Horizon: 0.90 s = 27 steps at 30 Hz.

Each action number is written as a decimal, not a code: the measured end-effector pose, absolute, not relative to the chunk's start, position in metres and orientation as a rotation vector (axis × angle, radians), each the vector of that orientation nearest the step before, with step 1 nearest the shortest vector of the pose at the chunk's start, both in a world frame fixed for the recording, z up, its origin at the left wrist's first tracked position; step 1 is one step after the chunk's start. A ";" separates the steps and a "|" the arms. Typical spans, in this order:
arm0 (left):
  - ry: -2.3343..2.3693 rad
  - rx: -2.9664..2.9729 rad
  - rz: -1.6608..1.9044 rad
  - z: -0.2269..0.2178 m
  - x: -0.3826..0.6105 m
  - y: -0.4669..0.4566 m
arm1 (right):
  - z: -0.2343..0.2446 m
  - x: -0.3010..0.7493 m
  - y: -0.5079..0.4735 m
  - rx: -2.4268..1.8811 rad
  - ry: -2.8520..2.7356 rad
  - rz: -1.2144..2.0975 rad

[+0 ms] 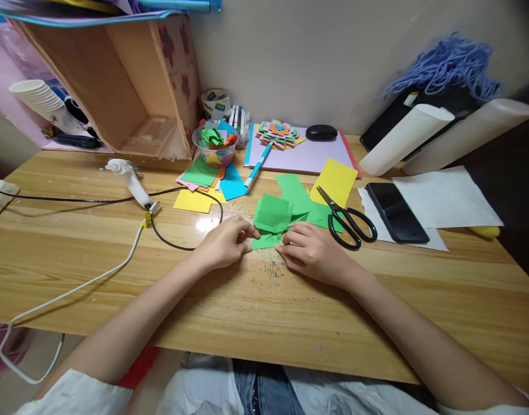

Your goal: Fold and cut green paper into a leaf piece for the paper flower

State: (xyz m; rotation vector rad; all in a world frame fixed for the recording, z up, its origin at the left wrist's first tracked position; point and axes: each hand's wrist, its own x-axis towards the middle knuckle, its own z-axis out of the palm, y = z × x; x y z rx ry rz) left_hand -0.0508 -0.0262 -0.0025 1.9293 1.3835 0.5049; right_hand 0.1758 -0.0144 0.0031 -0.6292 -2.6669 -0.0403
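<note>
Both my hands rest on the wooden desk point(256, 300) around a small piece of green paper point(264, 240). My left hand point(227, 242) pinches its left edge with curled fingers. My right hand point(310, 251) presses and pinches its right side, fingers bent. Just behind lies a pile of green paper squares point(274, 212) with more green sheets point(295, 193) under them. Black-handled scissors point(346, 220) lie right of my right hand, blades pointing away from me.
A yellow sheet point(336, 180), a black phone point(396, 212) on white paper, rolled white sheets point(405, 138), a blue pen point(256, 168), a bowl of paper scraps point(215, 144), coloured sheets point(204, 184), a glue gun point(130, 178) with cables, and a wooden box point(130, 86) surround the work area.
</note>
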 end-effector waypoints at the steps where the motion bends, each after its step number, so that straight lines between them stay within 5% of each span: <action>1: 1.382 1.937 0.508 -0.002 -0.051 -0.027 | 0.003 0.176 -0.014 -0.641 -2.665 -0.022; 17: 1.432 1.670 1.090 -0.006 -0.012 -0.026 | -0.003 0.172 -0.021 -0.806 -2.431 0.533; 24: 1.306 2.179 1.192 0.012 -0.022 -0.036 | 0.007 0.178 -0.014 -1.014 -1.458 1.776; 27: 1.262 2.299 1.204 0.011 -0.026 -0.037 | 0.008 0.179 -0.012 -0.977 -1.170 2.022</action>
